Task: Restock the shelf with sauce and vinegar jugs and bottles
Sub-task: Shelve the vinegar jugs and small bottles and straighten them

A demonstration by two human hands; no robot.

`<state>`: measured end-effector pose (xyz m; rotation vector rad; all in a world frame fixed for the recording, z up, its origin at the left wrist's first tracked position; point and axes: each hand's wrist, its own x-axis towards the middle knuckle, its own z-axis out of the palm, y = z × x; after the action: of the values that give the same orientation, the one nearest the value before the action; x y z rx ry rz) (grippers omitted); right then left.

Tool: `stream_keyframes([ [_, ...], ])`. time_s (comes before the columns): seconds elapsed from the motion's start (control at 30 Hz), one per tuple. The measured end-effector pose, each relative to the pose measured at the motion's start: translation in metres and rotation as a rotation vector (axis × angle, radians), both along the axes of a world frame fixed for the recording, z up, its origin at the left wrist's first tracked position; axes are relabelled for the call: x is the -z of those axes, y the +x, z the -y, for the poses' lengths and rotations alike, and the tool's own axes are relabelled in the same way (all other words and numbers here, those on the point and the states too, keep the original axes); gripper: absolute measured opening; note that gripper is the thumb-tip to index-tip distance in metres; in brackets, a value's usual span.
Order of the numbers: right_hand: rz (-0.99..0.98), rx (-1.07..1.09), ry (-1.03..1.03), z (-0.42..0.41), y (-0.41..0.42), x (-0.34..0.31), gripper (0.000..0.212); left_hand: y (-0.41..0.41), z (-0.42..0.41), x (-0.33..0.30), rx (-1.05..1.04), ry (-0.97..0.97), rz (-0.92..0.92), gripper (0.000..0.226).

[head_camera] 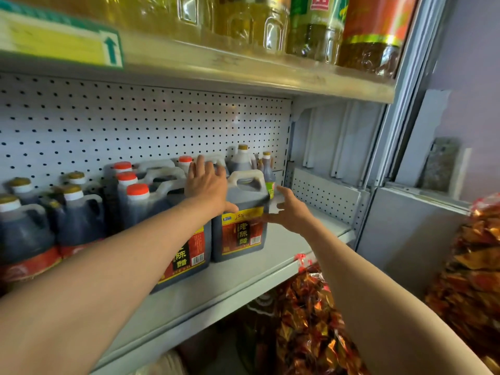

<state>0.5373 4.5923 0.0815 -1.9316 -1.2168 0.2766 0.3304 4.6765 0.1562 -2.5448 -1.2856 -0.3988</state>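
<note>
A dark vinegar jug [240,228] with a white handle and a red-and-yellow label stands near the front of the grey shelf board [243,277]. My left hand [207,182] lies flat over the jug's cap end, fingers spread and thumb on its shoulder. My right hand [289,209] is beside the jug's right face, fingers apart, thumb touching the label edge. A twin labelled jug [186,255] stands just to its left, partly hidden by my left forearm. Behind are red-capped jugs [138,190], a gold-capped jug [242,158] and a small bottle [269,180].
Gold-capped dark jugs [73,220] fill the shelf's left end. A white pegboard [135,125] backs the shelf. Oil bottles [243,20] stand on the shelf above. Bags of red and gold wrapped goods sit below [311,320] and to the right [473,266]. Bare shelf board lies right of the jug.
</note>
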Motion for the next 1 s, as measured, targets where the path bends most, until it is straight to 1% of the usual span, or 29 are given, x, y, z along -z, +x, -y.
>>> stream_keyframes([
  [0.07, 0.042, 0.040, -0.036, 0.029, -0.003, -0.003, 0.098, -0.009, 0.014, 0.004, 0.050, -0.020, 0.086, 0.112],
  [0.17, 0.132, 0.071, -0.087, 0.075, -0.015, -0.013, 0.092, -0.026, 0.047, 0.012, 0.105, -0.140, 0.215, 0.103],
  [0.3, 0.248, 0.074, -0.132, 0.140, -0.043, -0.020, 0.083, -0.055, 0.105, 0.036, 0.102, -0.302, 0.350, 0.089],
  [0.4, 0.357, 0.041, -0.198, 0.185, -0.069, -0.019, 0.076, -0.081, 0.149, 0.060, 0.076, -0.397, 0.405, 0.076],
  [0.5, 0.453, 0.018, -0.238, 0.225, -0.096, -0.010, 0.074, -0.106, 0.189, 0.085, 0.048, -0.474, 0.421, 0.066],
  [0.6, 0.435, -0.011, -0.268, 0.260, -0.123, 0.006, 0.073, -0.127, 0.221, 0.104, 0.047, -0.517, 0.379, 0.063],
  [0.7, 0.453, -0.018, -0.297, 0.289, -0.147, 0.024, 0.077, -0.142, 0.246, 0.116, 0.057, -0.536, 0.342, 0.061],
  [0.8, 0.441, -0.007, -0.307, 0.313, -0.165, 0.045, 0.079, -0.151, 0.264, 0.130, 0.075, -0.546, 0.326, 0.058],
  [0.9, 0.422, 0.029, -0.365, 0.334, -0.179, 0.068, 0.081, -0.157, 0.277, 0.147, 0.112, -0.594, 0.302, 0.060],
  [1.0, 0.392, 0.073, -0.412, 0.352, -0.191, 0.093, 0.077, -0.165, 0.283, 0.165, 0.148, -0.631, 0.278, 0.063],
])
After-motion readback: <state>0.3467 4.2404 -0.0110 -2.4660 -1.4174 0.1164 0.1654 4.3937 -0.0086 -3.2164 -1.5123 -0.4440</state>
